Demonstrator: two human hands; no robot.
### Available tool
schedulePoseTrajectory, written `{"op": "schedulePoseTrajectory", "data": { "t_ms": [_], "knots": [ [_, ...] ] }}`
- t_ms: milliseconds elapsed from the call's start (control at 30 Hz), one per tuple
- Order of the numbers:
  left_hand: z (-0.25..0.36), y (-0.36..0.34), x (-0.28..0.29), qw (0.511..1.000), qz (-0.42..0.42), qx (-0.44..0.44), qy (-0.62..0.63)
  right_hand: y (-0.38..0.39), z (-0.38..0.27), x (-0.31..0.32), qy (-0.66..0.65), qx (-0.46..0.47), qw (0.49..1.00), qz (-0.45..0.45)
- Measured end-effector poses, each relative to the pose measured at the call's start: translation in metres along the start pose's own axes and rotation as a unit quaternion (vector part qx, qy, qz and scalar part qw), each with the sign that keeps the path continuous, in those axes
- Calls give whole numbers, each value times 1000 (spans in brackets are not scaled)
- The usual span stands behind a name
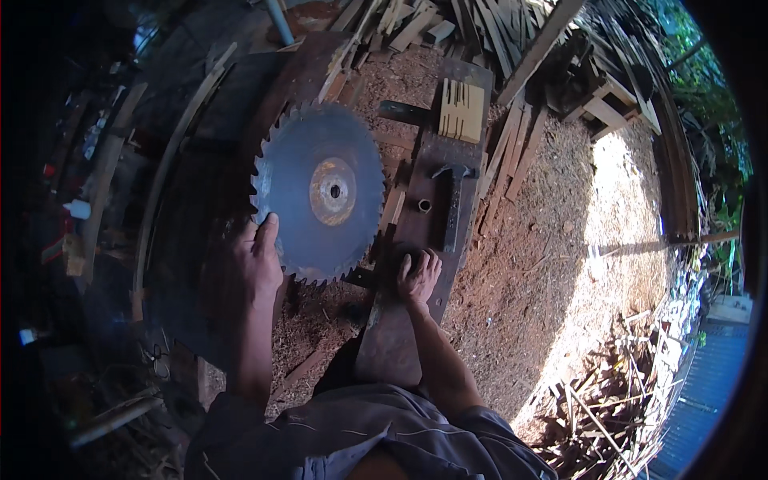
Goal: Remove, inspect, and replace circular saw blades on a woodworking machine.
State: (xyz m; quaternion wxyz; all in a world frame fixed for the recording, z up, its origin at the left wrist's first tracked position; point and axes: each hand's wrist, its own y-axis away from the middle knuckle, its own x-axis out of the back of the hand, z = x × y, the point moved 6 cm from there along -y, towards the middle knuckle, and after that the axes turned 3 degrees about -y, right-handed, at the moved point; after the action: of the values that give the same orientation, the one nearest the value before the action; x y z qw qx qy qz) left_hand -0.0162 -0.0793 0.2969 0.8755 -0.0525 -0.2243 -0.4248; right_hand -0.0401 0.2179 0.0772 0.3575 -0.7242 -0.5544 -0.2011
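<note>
A large round saw blade [292, 188] with a toothed rim, a rusty ring and a small hole at its centre is held up by my left hand [262, 260]. My thumb lies on the face near the lower left rim; the other fingers are hidden behind it. To the right, my right hand [420, 276] rests on a long dark bench [396, 344], fingers curled over its surface, with nothing visible in them. Just beyond that hand are a small metal ring [424, 206] and a dark bar-like metal piece [456, 208] on the bench.
A slotted yellow wooden block [462, 110] lies at the bench's far end. Wood offcuts [416, 28] are piled at the back, and scrap strips [600, 416] lie at lower right. Sawdust covers the ground [528, 272]. A dark table [200, 216] stands left.
</note>
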Motion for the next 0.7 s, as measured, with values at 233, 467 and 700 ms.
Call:
{"op": "schedulePoseTrajectory", "data": {
  "t_ms": [233,467,700],
  "knots": [
    [-73,67,75,905,54,5,423,4,6,7,-81,54,995,29],
    [-172,155,105,832,117,64,539,3,12,49,-409,-237,879,-59],
    [-207,226,101,798,108,133,578,19,-113,102,-535,-251,730,-343]
  ]
}}
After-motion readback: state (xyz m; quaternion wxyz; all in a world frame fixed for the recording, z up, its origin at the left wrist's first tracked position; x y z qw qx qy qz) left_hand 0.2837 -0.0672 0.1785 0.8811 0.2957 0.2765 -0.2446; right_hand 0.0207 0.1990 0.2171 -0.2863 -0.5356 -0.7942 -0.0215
